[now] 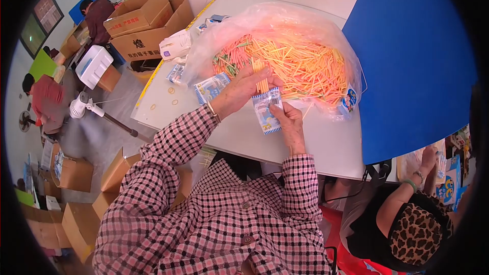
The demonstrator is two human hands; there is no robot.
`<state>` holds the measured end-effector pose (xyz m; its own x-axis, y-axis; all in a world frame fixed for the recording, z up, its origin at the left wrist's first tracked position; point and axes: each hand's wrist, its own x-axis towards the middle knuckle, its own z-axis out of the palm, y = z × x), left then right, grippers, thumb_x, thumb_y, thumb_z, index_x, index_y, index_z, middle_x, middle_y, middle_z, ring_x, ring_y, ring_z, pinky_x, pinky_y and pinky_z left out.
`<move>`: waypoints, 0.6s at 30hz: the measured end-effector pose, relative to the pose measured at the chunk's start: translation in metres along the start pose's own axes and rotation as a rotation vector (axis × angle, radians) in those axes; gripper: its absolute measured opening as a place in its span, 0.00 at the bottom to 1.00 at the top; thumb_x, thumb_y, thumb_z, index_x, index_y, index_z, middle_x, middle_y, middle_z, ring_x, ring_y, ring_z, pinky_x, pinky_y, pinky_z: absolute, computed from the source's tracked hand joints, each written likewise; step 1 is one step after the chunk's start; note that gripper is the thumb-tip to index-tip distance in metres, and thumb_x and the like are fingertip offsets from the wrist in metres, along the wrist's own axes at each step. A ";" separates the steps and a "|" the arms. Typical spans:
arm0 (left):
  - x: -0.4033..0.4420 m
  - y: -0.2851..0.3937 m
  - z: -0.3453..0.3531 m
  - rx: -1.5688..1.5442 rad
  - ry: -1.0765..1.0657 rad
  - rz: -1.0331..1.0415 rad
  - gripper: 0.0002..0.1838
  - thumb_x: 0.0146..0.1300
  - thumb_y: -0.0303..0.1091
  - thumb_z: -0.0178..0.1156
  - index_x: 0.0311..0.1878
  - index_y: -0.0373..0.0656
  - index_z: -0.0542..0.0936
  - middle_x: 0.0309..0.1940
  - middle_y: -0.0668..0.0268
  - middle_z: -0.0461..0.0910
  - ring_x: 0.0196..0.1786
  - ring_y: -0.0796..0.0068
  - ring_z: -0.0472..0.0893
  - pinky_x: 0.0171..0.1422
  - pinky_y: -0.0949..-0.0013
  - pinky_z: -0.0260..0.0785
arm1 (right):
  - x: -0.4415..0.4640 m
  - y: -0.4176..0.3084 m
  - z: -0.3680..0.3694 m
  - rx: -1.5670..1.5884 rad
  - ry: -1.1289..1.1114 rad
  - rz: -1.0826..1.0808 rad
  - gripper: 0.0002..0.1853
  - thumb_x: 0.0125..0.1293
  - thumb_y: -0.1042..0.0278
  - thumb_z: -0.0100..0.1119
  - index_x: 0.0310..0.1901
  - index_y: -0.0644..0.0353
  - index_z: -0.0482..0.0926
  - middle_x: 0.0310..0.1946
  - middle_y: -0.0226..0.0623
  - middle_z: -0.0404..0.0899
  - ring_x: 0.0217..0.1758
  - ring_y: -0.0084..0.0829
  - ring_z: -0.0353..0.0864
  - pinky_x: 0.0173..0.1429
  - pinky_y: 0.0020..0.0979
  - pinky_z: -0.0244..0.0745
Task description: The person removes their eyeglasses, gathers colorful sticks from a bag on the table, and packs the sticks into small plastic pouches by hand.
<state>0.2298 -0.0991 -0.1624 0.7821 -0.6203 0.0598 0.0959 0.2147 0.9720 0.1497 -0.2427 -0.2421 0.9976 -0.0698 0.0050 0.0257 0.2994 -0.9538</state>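
My left hand (238,93) is closed round a small bundle of yellow and orange sticks (259,65), whose lower ends reach the mouth of a blue-and-white packet (264,116). Whether the ends are inside the packet I cannot tell. My right hand (290,124) pinches that packet by its right side, thumb on the front. Just beyond both hands, a big clear plastic bag (214,40) lies wide open, full of loose pink, yellow, orange and some green sticks (298,66). Another blue-and-white packet (211,87) lies left of my left wrist.
Rubber bands (171,90) lie on the white table (326,140). A white package (175,45) sits by its left edge, with cardboard boxes (145,40) beyond. A blue panel (412,66) stands at the right. Another person's arm (400,198) is at lower right; two people work at far left.
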 end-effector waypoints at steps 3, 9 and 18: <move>-0.003 0.002 -0.002 -0.083 0.029 -0.020 0.18 0.71 0.42 0.45 0.47 0.34 0.72 0.44 0.54 0.78 0.48 0.66 0.79 0.56 0.64 0.72 | -0.003 -0.003 0.000 -0.017 -0.016 0.016 0.10 0.64 0.67 0.57 0.40 0.65 0.80 0.30 0.27 0.80 0.29 0.14 0.74 0.35 0.17 0.69; -0.009 0.012 -0.001 -0.095 0.076 0.025 0.21 0.71 0.46 0.45 0.44 0.34 0.75 0.42 0.56 0.78 0.47 0.68 0.79 0.54 0.66 0.72 | -0.005 -0.003 -0.005 -0.174 -0.058 -0.048 0.12 0.66 0.65 0.53 0.42 0.66 0.80 0.30 0.26 0.79 0.32 0.13 0.72 0.38 0.17 0.67; -0.019 -0.002 0.000 -0.110 0.058 -0.017 0.21 0.70 0.46 0.46 0.45 0.33 0.74 0.43 0.57 0.78 0.49 0.68 0.78 0.57 0.67 0.70 | -0.014 -0.011 0.000 -0.173 -0.115 0.015 0.12 0.66 0.66 0.54 0.43 0.66 0.79 0.32 0.27 0.80 0.36 0.14 0.74 0.42 0.18 0.68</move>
<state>0.2147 -0.0876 -0.1650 0.8137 -0.5806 0.0273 0.1736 0.2876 0.9419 0.1351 -0.2453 -0.2314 0.9989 0.0453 0.0154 0.0094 0.1315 -0.9913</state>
